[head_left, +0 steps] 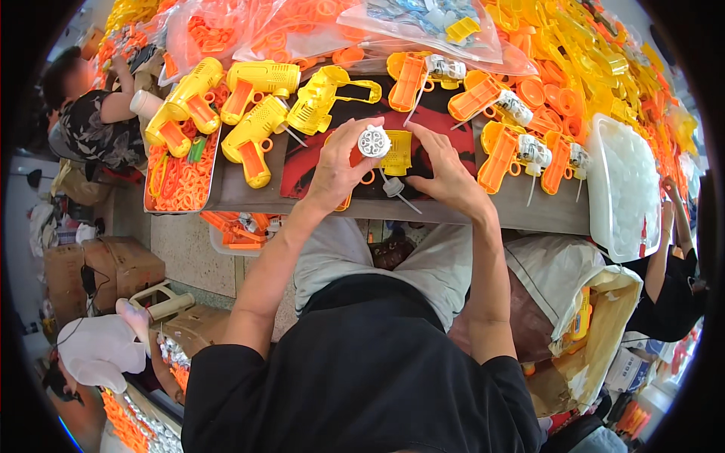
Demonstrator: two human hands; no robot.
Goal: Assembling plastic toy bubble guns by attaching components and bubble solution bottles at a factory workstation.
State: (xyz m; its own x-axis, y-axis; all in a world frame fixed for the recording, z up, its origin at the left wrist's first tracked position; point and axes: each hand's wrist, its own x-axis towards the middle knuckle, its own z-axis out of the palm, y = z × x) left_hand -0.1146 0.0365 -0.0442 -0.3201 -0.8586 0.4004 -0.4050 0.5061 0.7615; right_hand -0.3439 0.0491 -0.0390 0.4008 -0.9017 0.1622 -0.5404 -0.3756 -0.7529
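My left hand (340, 162) is closed around a white round part (374, 141) with a ring of holes in its end face, held up over the bench. Something reddish-orange shows between the palm and that part. Beside it, my right hand (449, 170) has its fingers and thumb apart, with nothing visible between them. A yellow plastic shell half (397, 154) lies between the two hands, partly hidden by the left one. Below it, a small white cap with a thin tube (393, 187) rests on the red and black mat (306, 170).
Yellow toy guns (257, 132) with orange handles lie left, by a tray of orange rings (177, 185). Half-assembled toy guns (498, 158) with white inner parts sit right, beside a white bin (623, 181). Orange and yellow parts (581, 60) are heaped behind. Other people work left and right.
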